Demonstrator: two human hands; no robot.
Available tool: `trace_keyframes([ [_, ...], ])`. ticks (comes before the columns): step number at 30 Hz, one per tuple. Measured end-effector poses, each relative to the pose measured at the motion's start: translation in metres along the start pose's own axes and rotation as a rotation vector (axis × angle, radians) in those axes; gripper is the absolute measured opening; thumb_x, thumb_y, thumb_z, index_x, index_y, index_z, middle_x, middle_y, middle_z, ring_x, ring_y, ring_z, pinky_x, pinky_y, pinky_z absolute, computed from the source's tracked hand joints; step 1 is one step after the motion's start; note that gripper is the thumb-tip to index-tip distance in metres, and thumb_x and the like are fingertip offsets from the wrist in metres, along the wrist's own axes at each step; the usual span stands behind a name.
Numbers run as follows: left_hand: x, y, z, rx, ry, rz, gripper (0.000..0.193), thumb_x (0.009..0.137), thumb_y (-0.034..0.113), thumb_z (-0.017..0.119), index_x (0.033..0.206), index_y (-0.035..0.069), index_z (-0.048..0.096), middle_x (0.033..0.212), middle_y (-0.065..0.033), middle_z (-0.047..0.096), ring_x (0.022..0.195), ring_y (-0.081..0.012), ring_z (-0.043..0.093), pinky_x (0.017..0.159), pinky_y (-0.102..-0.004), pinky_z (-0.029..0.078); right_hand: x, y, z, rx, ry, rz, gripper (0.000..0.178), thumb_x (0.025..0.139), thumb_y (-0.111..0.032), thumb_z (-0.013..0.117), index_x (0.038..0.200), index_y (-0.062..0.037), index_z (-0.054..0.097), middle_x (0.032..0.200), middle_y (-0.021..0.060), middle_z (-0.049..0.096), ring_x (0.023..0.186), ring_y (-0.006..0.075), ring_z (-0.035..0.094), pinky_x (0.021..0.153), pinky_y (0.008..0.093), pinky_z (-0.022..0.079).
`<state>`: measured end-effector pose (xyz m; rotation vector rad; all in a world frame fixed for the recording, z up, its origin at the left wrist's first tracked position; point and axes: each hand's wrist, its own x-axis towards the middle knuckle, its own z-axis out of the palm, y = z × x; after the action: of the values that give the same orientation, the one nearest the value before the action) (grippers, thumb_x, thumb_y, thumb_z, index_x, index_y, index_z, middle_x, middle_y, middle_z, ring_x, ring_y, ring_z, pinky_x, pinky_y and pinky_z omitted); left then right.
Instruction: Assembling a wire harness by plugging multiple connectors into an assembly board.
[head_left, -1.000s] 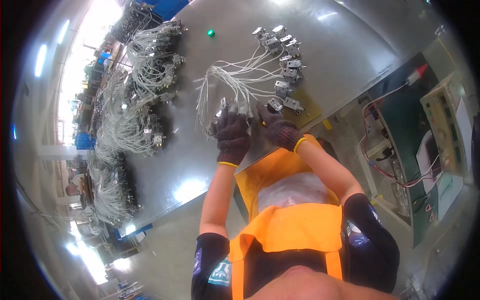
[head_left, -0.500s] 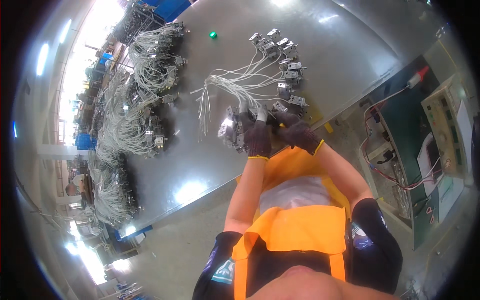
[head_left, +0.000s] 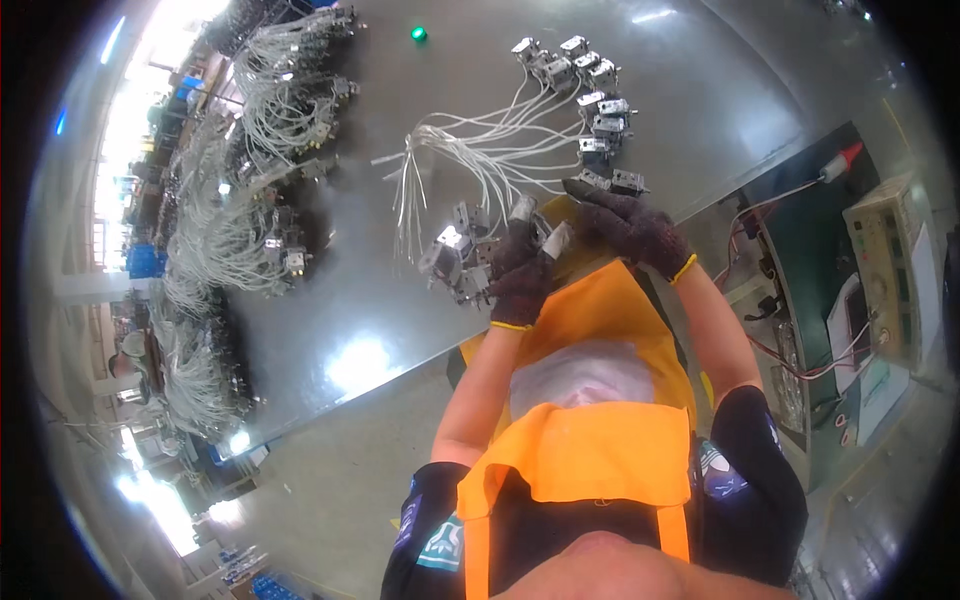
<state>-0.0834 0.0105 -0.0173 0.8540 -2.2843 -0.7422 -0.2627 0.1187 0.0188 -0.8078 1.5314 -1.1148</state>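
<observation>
My left hand point(head_left: 520, 272), in a dark glove with pale fingertips, is at the table's near edge. Its thumb and forefinger are apart, and nothing shows between them. Just left of it lies a cluster of small silver metal housings point(head_left: 447, 262). My right hand point(head_left: 637, 232), gloved too, has its fingers stretched out leftward beside the nearest housing point(head_left: 628, 182) of a second group; whether they touch is unclear. White cables point(head_left: 470, 150) fan from that curved row of housings to a bundle of loose ends on the left.
Big heaps of similar cabled parts point(head_left: 215, 240) line the left side of the metal table point(head_left: 350, 310). A green round object point(head_left: 419, 34) lies at the far side. To the right are a control box point(head_left: 885, 270), red and white wires, a red-tipped probe point(head_left: 840, 163) and scissors point(head_left: 848, 430).
My right hand has moved right and away from the left, its fingers now extended. The left thumb and forefinger have spread apart. The whole view has shifted slightly.
</observation>
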Motion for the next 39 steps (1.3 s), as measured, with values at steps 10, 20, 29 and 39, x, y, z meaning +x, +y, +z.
trace_keyframes([
  [10,0.000,0.009,0.009,-0.109,0.038,-0.080,0.061,0.082,0.024,0.077,0.130,0.000,0.048,0.110,-0.0221,0.063,0.098,-0.0372,0.063,0.084,-0.0442,0.051,-0.024,-0.020,0.010,-0.504,0.093,-0.346,0.038,0.095,-0.032,0.059,0.127,-0.0121,0.064,0.115,0.0162,0.068,0.102,0.0328,0.066,0.090,0.0394,0.051],
  [20,0.002,0.026,-0.001,-0.245,-0.041,-0.188,0.061,0.082,0.027,0.077,0.129,0.000,0.050,0.109,-0.0215,0.064,0.099,-0.0363,0.064,0.084,-0.0424,0.051,-0.013,0.008,0.011,-0.370,0.180,-0.383,0.033,0.094,-0.019,0.063,0.125,-0.0083,0.065,0.105,0.0154,0.071,0.098,0.0251,0.070,0.088,0.0335,0.052],
  [29,-0.001,0.024,-0.005,-0.123,-0.069,-0.143,0.056,0.083,0.025,0.076,0.127,0.000,0.051,0.099,-0.0176,0.063,0.090,-0.0318,0.063,0.080,-0.0424,0.050,-0.010,0.004,-0.014,-0.477,0.278,-0.365,0.034,0.094,-0.019,0.063,0.126,-0.0095,0.064,0.107,0.0165,0.071,0.094,0.0202,0.070,0.083,0.0320,0.054],
  [39,-0.001,0.018,0.019,-0.048,0.040,-0.128,0.059,0.079,0.022,0.079,0.126,0.002,0.050,0.098,-0.0212,0.063,0.087,-0.0377,0.064,0.074,-0.0431,0.052,-0.038,-0.015,0.012,-0.700,0.129,-0.405,0.035,0.094,-0.019,0.060,0.126,-0.0067,0.063,0.103,0.0173,0.070,0.091,0.0323,0.068,0.080,0.0370,0.054],
])
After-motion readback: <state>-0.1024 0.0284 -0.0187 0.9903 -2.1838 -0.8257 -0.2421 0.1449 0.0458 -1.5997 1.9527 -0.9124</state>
